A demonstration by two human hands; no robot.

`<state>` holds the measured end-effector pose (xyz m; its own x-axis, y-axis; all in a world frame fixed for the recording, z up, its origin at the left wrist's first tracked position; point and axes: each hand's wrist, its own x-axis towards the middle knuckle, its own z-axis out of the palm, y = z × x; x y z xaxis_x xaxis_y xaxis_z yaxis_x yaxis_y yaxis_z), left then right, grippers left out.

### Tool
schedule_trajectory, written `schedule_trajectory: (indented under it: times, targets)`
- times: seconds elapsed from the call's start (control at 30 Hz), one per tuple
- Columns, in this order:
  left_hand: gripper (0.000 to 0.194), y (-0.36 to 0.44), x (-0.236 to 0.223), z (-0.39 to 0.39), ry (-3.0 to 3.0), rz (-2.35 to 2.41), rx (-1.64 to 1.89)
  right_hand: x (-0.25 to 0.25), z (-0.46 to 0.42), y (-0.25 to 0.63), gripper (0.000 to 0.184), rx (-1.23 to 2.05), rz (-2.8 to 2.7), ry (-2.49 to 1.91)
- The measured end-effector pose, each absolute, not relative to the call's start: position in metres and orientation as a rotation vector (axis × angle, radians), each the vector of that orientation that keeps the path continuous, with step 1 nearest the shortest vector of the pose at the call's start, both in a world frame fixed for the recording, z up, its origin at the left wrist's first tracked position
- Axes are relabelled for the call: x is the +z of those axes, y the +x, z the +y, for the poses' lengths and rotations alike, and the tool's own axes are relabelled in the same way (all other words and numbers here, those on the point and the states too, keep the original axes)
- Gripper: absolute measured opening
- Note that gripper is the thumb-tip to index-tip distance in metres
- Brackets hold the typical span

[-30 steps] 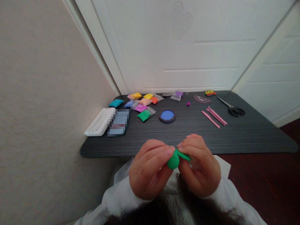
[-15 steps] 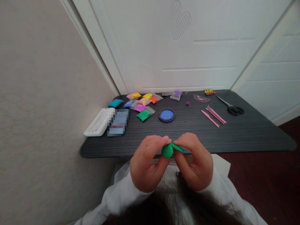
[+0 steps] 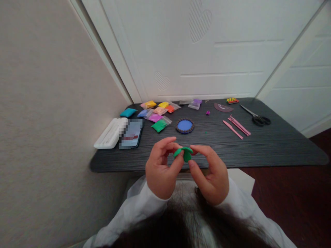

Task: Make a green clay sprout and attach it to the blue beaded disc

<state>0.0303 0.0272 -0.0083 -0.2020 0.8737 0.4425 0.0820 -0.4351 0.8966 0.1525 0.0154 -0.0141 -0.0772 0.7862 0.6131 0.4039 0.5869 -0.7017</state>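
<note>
A small green clay piece (image 3: 187, 156) with several flat, petal-like lobes is held up just above the table's front edge. My left hand (image 3: 162, 168) pinches its left lobe between thumb and fingers. My right hand (image 3: 210, 175) has its index fingertip and thumb at the piece's right side, gripping its edge. Beyond the hands lies a blue clay disc (image 3: 185, 126) ringed with small brown balls. A green packet of clay (image 3: 159, 125) rests to the left of the disc.
Several coloured clay packets (image 3: 155, 117) lie at the back left, near a phone (image 3: 133, 134) and a white box (image 3: 111, 133). Pink tools (image 3: 233, 130), black-handled scissors (image 3: 258, 120), a clear purple protractor (image 3: 223, 107) and a small purple clay lump (image 3: 208, 112) are on the right.
Both hands have risen slightly with the green clay piece. The piece has turned, so several lobes show. My left index finger has lifted away from it, and my right fingers are spread wider.
</note>
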Motion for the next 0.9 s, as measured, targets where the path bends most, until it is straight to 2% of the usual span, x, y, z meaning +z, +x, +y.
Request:
schedule_trajectory:
  times: [0.33,0.57,0.73,0.9]
  targets:
    - [0.027,0.032,-0.024,0.047,0.673,0.901,1.38,-0.031,0.028,0.152,0.039,0.528,-1.64,-1.025]
    - [0.025,0.035,-0.028,0.049,0.704,0.929,1.441,-0.036,0.032,0.149,0.038,0.493,-1.636,-1.073]
    - [0.024,0.035,-0.032,0.046,0.834,0.957,1.444,-0.036,0.035,0.151,0.026,0.472,-1.612,-1.092]
    - [0.025,0.032,-0.031,0.044,0.915,0.93,1.411,-0.037,0.035,0.154,0.023,0.542,-1.553,-1.092]
